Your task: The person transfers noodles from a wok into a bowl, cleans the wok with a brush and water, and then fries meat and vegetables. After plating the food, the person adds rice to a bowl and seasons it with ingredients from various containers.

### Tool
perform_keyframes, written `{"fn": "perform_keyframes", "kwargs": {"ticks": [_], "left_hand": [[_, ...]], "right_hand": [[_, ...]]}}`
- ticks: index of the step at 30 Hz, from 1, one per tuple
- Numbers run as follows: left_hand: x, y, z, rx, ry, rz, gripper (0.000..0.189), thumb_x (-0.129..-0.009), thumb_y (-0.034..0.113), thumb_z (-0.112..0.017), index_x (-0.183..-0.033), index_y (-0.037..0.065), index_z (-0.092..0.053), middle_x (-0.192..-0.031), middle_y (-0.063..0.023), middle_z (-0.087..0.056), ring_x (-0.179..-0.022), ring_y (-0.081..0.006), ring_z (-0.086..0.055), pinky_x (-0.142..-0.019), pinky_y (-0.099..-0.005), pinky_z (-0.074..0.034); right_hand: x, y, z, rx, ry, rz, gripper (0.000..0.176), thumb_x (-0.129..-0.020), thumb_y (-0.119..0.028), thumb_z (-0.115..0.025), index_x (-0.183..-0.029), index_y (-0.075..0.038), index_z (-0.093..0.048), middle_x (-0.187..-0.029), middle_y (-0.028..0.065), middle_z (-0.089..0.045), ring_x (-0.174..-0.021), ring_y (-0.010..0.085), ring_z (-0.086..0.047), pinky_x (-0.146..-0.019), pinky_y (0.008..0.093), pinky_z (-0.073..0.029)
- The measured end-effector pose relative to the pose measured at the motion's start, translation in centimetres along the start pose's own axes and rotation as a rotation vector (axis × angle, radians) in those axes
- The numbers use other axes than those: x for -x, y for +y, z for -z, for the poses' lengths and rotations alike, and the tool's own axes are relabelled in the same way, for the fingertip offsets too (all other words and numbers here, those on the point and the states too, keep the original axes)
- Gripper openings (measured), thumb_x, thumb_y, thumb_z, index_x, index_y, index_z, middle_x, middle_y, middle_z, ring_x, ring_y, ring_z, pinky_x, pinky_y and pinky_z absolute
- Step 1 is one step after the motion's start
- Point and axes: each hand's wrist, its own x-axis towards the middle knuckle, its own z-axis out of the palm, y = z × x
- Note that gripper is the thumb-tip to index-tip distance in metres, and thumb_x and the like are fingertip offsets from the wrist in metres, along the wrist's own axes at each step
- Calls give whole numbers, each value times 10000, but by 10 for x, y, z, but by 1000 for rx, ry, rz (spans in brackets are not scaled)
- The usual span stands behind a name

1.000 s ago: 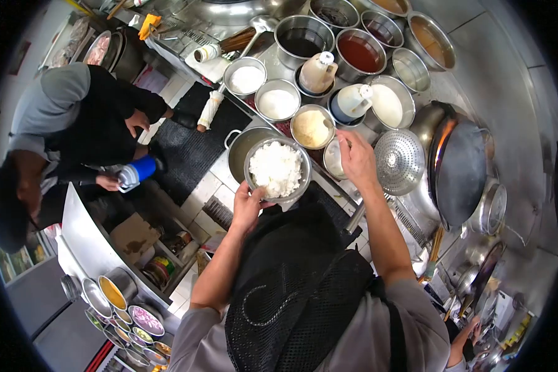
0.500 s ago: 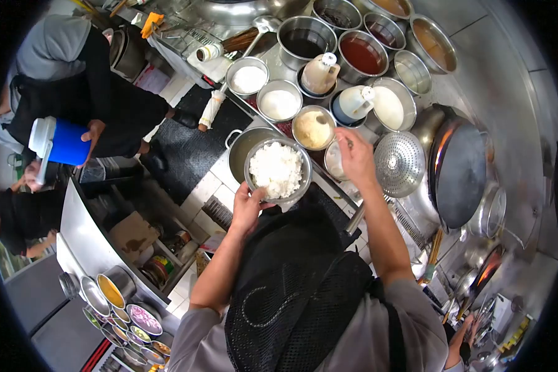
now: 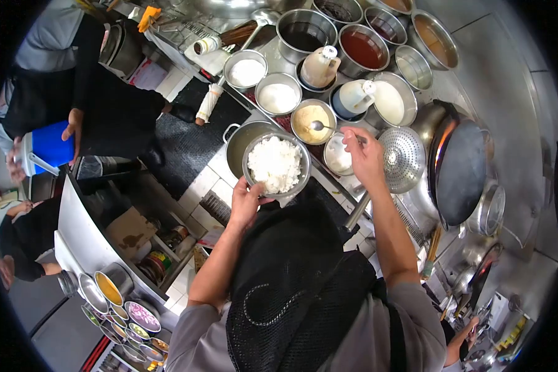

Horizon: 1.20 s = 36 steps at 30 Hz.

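Observation:
My left hand [image 3: 247, 203] grips the near rim of a metal bowl [image 3: 248, 158] filled with white cooked rice [image 3: 275, 164], its thumb over the edge. This bowl is held above a larger metal pot [image 3: 234, 146], partly covering it. My right hand [image 3: 363, 155] is pinched around the handle end of a spoon [image 3: 317, 125]. The spoon's head is over a container of pale yellow powder [image 3: 310, 116]. Just under my right fingers stands a small container with white contents [image 3: 337, 155], partly hidden by the hand.
A perforated skimmer [image 3: 402, 160] lies right of my hand, before a dark wok [image 3: 462, 173] with flame at its edge. Containers of white powder [image 3: 279, 98], red sauce [image 3: 363, 51] and squeeze bottles [image 3: 355, 98] crowd the counter. At left, a person holds a blue jug [image 3: 48, 147].
The spoon now shows clearly above the yellow powder, and my right hand has shifted slightly right. My left hand keeps the rice bowl nearly still. The person at left has tilted and lowered the blue jug.

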Motion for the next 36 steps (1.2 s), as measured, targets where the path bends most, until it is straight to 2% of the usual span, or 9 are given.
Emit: {"fn": "perform_keyframes", "kwargs": {"ticks": [4, 6, 10, 12, 16, 21, 24, 30, 36], "left_hand": [[4, 8, -2, -12, -4, 13, 302, -897, 13, -515, -1198, 17, -537, -1070, -106, -650, -879, -187, -666, -696, -323, -600], [5, 4, 3, -7, 2, 12, 300, -898, 15, -514, -1197, 18, -537, -1071, -107, -651, -881, -185, -666, -696, -321, -600], [6, 4, 7, -5, 16, -13, 293, -900, 19, -514, -1193, 18, -536, -1071, -107, -652, -885, -180, -667, -692, -317, -603], [8, 9, 5, 2, 20, -1, 289, -900, 19, -515, -1188, 16, -536, -1069, -107, -653, -884, -182, -668, -693, -316, -604], [7, 10, 7, 5, 26, -18, 279, -896, 14, -515, -1175, 9, -538, -1059, -111, -654, -881, -190, -671, -701, -317, -609], [3, 8, 8, 2, 26, -7, 284, -892, 6, -512, -1174, 3, -539, -1058, -122, -653, -883, -197, -674, -706, -323, -611], [2, 8, 8, 5, 24, -16, 287, -890, 4, -510, -1176, 0, -540, -1063, -124, -652, -885, -199, -674, -705, -327, -613], [5, 10, 10, 5, 30, -27, 290, -895, 15, -508, -1183, -1, -544, -1066, -123, -652, -886, -197, -674, -703, -325, -613], [9, 17, 13, 57, 30, -42, 316, -894, 8, -514, -1208, 6, -551, -1061, -116, -662, -877, -193, -671, -686, -311, -600]], "right_hand": [[-7, 42, -19, -137, -65, -220, 256, -968, -217, -567, -1042, 6, -668, -764, 79, -681, -663, 119, -619, -618, 276, -499], [-11, 37, -18, 224, -99, -188, 249, -958, -221, -574, -1042, -8, -671, -770, 107, -683, -630, 154, -623, -601, 297, -494], [-13, 45, -18, -21, 55, -109, 244, -952, -225, -570, -1044, -24, -672, -802, 156, -682, -625, 222, -628, -608, 335, -492], [-14, 48, -15, 191, -53, -9, 246, -955, -226, -563, -1033, -20, -673, -830, 169, -681, -645, 239, -629, -614, 344, -487], [-11, 27, -10, 267, 27, 88, 253, -954, -221, -570, -1038, -4, -670, -832, 143, -684, -664, 195, -628, -617, 329, -488], [-16, 53, -11, -13, -64, -283, 247, -945, -211, -601, -1077, -17, -676, -816, 104, -686, -659, 111, -596, -576, 295, -492], [-19, 60, -19, -213, -103, -381, 269, -947, -239, -610, -1084, -16, -674, -820, 80, -680, -665, 79, -571, -554, 249, -487], [-12, 63, -4, -427, 0, -538, 308, -937, -263, -630, -1086, 6, -658, -837, 62, -652, -654, 70, -538, -539, 239, -481], [2, 60, 34, -722, 74, -526, 289, -950, -240, -614, -1112, -2, -636, -829, 57, -642, -666, 87, -542, -570, 255, -474]]}}
